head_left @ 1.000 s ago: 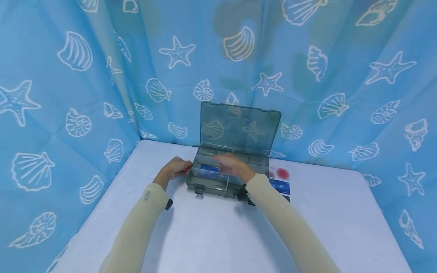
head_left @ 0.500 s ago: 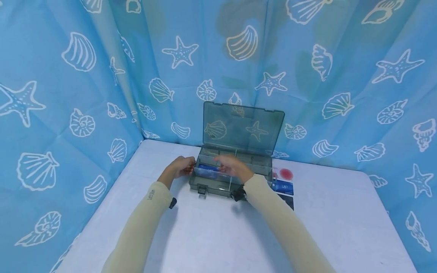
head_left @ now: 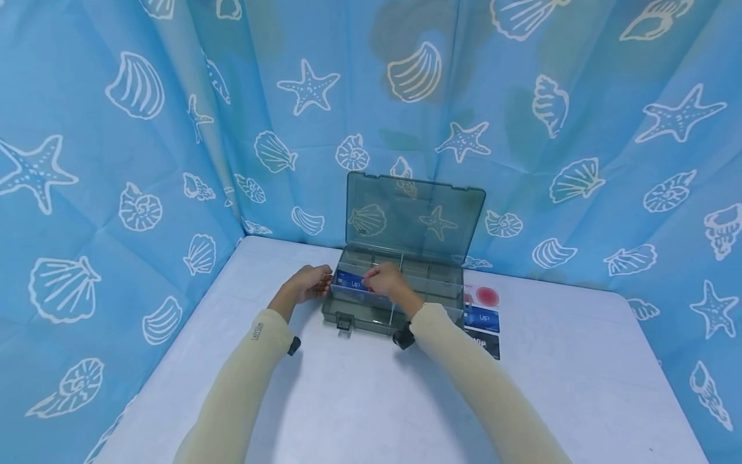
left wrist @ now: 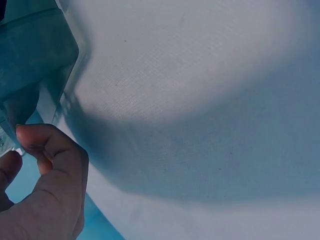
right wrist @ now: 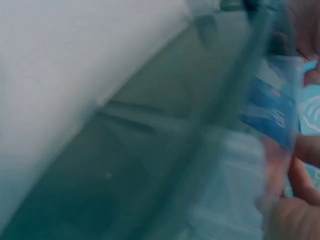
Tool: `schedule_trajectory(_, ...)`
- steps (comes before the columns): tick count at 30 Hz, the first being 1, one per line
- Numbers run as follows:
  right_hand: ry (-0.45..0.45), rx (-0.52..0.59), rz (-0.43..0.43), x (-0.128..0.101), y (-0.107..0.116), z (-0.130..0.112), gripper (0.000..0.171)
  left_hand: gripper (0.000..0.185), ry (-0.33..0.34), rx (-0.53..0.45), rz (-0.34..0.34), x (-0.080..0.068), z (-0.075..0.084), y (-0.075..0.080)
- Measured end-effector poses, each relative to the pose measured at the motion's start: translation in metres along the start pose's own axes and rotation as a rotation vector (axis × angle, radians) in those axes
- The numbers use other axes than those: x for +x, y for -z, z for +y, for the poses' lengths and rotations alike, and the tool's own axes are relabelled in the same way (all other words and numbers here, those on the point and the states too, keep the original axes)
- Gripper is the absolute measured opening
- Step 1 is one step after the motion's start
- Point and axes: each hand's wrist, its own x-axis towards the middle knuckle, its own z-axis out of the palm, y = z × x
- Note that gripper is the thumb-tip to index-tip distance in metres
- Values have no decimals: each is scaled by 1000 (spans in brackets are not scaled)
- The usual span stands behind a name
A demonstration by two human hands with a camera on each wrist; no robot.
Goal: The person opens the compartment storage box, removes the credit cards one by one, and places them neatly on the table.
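Note:
A translucent grey-green compartment box stands on the white table with its lid raised. Inside it, a blue card with VIP lettering leans in the left part of the middle row. My right hand pinches the card's right end; the right wrist view shows this blue card through the clear dividers. My left hand is at the box's left side, fingers bent. In the left wrist view, thumb and forefinger of my left hand hold the box's edge near a corner.
Right of the box lie a second blue card, a black card and a card with a red disc, partly covered by the box or arm. A blue curtain with shell prints hangs behind the table.
My right hand's fingers have drawn together on the blue card, and more of its face shows. The left hand keeps its place at the box. The black card is more visible.

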Motion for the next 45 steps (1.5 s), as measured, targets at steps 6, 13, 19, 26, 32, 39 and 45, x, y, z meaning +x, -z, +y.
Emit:
schedule_trajectory(6,91,167,121,-6,8,4,15,27,7,7,-13,4,-1,-5)
schedule_trajectory(13,101,409,187,-14,58,4,21,26,-31,79,-11,6,-3,-9)
schedule_trajectory(19,83,422,286,-26,117,21,30,30,-78,165,26,5,-6,-12)
schedule_trajectory(26,48,408,342,-52,182,55,41,37,-76,189,38,2,-3,-15)
schedule_trajectory(32,-22,247,359,-93,210,89,48,43,-80,186,37,0,-2,-14)
schedule_trajectory(39,-73,193,366,-145,221,127,57,49,-123,212,53,-1,-4,-9)
schedule_trajectory(45,-75,160,316,-180,216,158,59,43,-176,279,110,-2,-7,-5)
